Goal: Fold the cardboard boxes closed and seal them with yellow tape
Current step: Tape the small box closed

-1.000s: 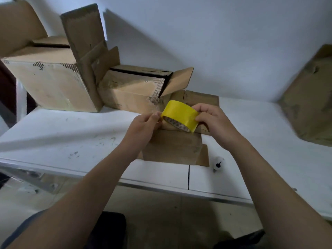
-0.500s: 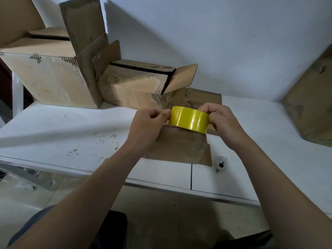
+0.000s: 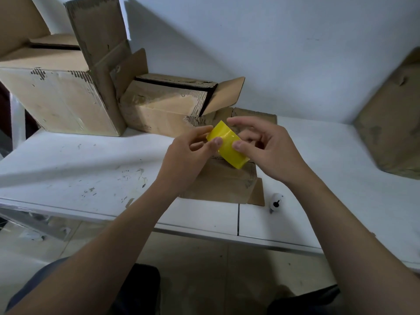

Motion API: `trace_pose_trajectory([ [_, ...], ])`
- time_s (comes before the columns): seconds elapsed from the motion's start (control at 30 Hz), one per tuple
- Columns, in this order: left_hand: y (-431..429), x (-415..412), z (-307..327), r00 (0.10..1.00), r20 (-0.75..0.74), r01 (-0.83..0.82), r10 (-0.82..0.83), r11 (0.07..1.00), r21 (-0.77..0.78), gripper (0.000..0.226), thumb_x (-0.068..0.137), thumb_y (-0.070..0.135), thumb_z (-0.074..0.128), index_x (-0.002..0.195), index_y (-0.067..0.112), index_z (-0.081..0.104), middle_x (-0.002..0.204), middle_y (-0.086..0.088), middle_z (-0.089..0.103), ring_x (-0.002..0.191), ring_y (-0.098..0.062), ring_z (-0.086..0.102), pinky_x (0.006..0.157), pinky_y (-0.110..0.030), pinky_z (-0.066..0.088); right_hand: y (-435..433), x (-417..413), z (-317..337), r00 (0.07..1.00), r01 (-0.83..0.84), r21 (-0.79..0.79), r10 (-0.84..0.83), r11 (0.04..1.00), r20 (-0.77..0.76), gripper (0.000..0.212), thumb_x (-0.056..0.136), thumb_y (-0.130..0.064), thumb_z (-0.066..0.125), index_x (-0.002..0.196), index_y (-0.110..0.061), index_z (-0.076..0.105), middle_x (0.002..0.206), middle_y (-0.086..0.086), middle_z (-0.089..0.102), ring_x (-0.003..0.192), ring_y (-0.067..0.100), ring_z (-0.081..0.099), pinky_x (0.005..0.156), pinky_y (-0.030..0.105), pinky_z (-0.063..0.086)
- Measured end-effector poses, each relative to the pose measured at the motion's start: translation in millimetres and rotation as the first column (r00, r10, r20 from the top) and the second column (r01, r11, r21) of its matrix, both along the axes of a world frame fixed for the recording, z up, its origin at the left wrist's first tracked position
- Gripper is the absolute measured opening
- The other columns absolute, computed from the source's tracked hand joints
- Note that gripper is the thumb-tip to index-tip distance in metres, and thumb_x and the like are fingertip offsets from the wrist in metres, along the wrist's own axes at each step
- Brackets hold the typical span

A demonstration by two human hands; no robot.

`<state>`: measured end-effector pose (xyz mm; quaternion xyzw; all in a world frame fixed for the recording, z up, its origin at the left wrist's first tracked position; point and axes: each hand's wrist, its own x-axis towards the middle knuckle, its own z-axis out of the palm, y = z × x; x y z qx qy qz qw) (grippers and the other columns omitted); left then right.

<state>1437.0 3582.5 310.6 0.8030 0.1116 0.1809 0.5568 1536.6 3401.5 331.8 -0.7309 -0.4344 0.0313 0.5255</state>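
Observation:
A roll of yellow tape [image 3: 228, 148] is held up between both hands above a small flat cardboard box [image 3: 223, 183] on the white table [image 3: 91, 169]. My left hand [image 3: 188, 155] pinches the roll's left end with thumb and fingers. My right hand [image 3: 266, 146] grips its right side, thumb on the tape's face and fingers curled behind. A large box [image 3: 59, 96] with a raised flap stands at the back left. A medium box [image 3: 163, 110] with open flaps sits beside it.
Another piece of cardboard [image 3: 393, 123] leans against the wall at the right. A small white object with a black dot [image 3: 275, 203] lies on the table right of the small box. The table's front edge [image 3: 204, 233] runs below the hands.
The roll has turned in my hands and now lies tilted, its right end lower. My right-hand fingers have shifted on it, and both hands have moved slightly.

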Motion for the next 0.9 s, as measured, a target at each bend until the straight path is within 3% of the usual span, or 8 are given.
trace_pose_trajectory([
  [0.13,-2,0,1,0.996,0.079,-0.05,0.052,0.998,-0.023,0.043,0.08,0.036,0.085,0.116,0.018,0.072,0.11,0.007,0.075,0.105,-0.006,0.07,0.091,-0.037,0.059,4,1,-4,0.999,0.004,-0.011,-0.004,1.0,0.037,0.044,0.094,-0.017,0.07,0.136,-0.024,0.061,0.075,-0.011,0.065,0.074,0.007,0.058,0.073,0.017,0.047],
  [0.3,-3,0,1,0.984,0.137,-0.112,0.113,0.994,-0.014,0.021,0.082,0.029,0.083,0.101,0.022,0.079,0.111,0.009,0.075,0.104,-0.01,0.07,0.094,-0.043,0.058,9,0,-8,0.999,0.044,-0.055,-0.043,0.998,0.034,0.044,0.094,-0.025,0.07,0.137,-0.028,0.059,0.075,-0.021,0.062,0.076,0.007,0.058,0.072,0.021,0.047],
  [0.4,1,2,0,0.985,0.13,-0.11,0.113,0.994,-0.028,0.008,0.085,0.024,0.081,0.092,0.024,0.078,0.11,0.01,0.076,0.101,-0.01,0.071,0.093,-0.044,0.058,7,-2,-7,1.0,0.022,-0.106,-0.021,0.994,0.008,0.052,0.091,-0.03,0.074,0.14,-0.033,0.054,0.088,-0.023,0.069,0.093,0.007,0.066,0.078,0.03,0.054],
  [0.5,7,5,-3,0.982,0.117,-0.145,0.148,0.989,-0.038,0.006,0.088,0.023,0.078,0.086,0.028,0.076,0.103,0.013,0.077,0.093,-0.004,0.071,0.085,-0.036,0.059,2,0,-8,1.0,0.023,-0.223,-0.021,0.974,0.012,0.058,0.083,-0.038,0.081,0.134,-0.039,0.053,0.106,-0.015,0.071,0.11,0.013,0.064,0.091,0.047,0.055],
  [0.6,10,6,-9,0.973,0.111,-0.203,0.202,0.979,-0.001,0.012,0.091,0.026,0.075,0.08,0.031,0.071,0.082,0.021,0.074,0.074,0.002,0.066,0.068,-0.019,0.05,2,3,-10,0.988,0.102,-0.412,-0.044,0.905,0.147,0.045,0.081,-0.047,0.08,0.121,-0.039,0.061,0.116,-0.006,0.065,0.113,0.024,0.056,0.099,0.051,0.046],
  [0.7,8,8,-13,0.966,0.11,-0.239,0.234,0.971,0.027,0.018,0.092,0.027,0.073,0.078,0.035,0.067,0.072,0.022,0.071,0.068,0.001,0.064,0.061,-0.012,0.045,3,-3,0,0.983,0.085,-0.279,-0.035,0.957,0.179,0.037,0.088,-0.041,0.075,0.123,-0.041,0.064,0.106,-0.007,0.064,0.107,0.023,0.056,0.095,0.04,0.046],
  [0.8,4,9,-12,0.971,0.071,-0.231,0.228,0.972,0.039,0.016,0.094,0.029,0.07,0.079,0.034,0.066,0.074,0.022,0.072,0.07,0.004,0.067,0.059,-0.007,0.043,9,-4,14,0.993,0.044,-0.064,-0.036,0.997,0.109,0.028,0.09,-0.039,0.07,0.114,-0.053,0.063,0.104,-0.018,0.066,0.098,0.007,0.061,0.073,0.02,0.053],
  [0.9,6,11,-12,0.97,-0.019,-0.24,0.242,0.967,0.081,0.019,0.093,0.034,0.071,0.074,0.034,0.066,0.067,0.024,0.069,0.068,0.007,0.064,0.054,-0.006,0.041,20,7,12,0.997,0.068,-0.067,-0.069,0.995,-0.018,0.016,0.092,-0.039,0.069,0.106,-0.045,0.07,0.103,-0.019,0.068,0.095,0.005,0.064,0.071,0.021,0.052],
])
